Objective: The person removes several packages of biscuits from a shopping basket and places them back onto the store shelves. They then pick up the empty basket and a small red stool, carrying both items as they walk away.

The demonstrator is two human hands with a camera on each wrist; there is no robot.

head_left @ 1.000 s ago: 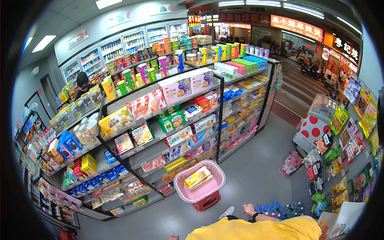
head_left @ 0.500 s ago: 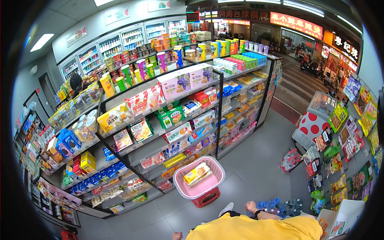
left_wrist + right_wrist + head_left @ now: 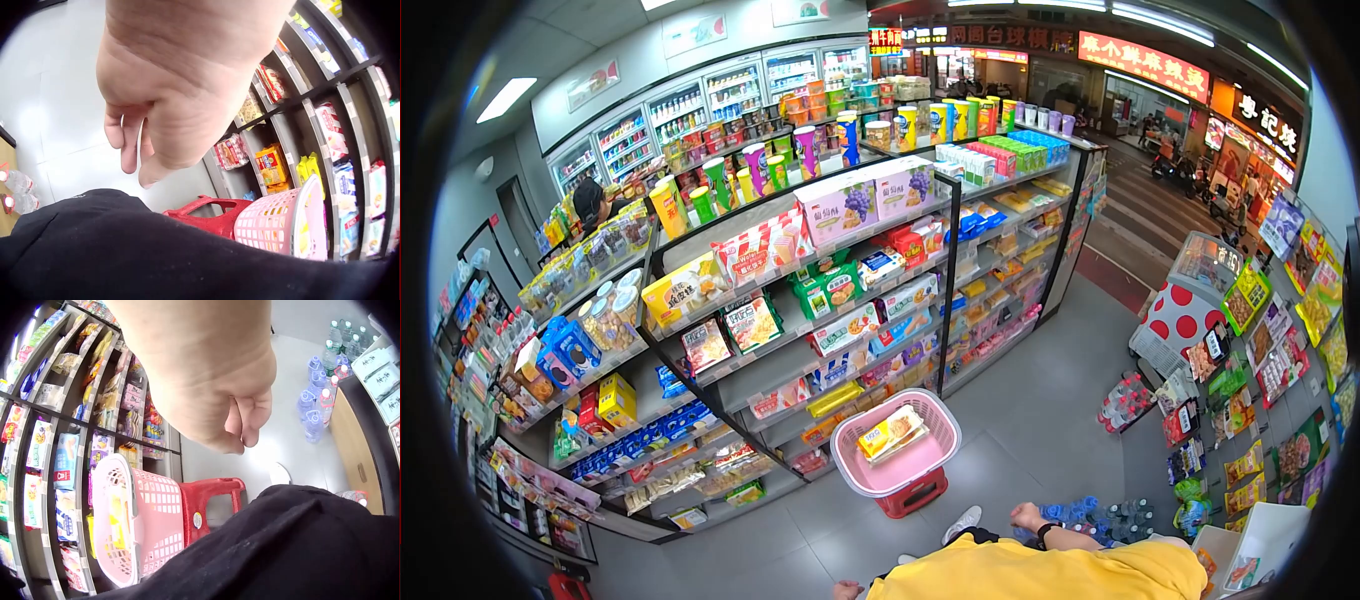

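My left hand (image 3: pixel 847 590) hangs low at the bottom edge of the head view. In the left wrist view its fingers are loosely curled with nothing in them. On the other side of the yellow shirt, my right hand (image 3: pixel 1028 516) hangs likewise, loosely curled and holding nothing. Ahead of both hands, apart from them, a pink plastic basket (image 3: pixel 948 447) rests on a red stool (image 3: pixel 920 497). Inside the basket lies a yellow and white food packet (image 3: pixel 892 434).
Snack shelves (image 3: pixel 800 345) run along the far side of the basket. Water bottles (image 3: pixel 315 403) stand on the floor to the right, near a wooden-sided counter (image 3: pixel 359 447). Hanging snack bags (image 3: pixel 1245 465) line the right wall. Another person (image 3: pixel 588 205) is behind the shelves at left.
My left hand has come slightly further into the head view. The person behind the shelves has shifted a little to the left. The basket and packet stay put.
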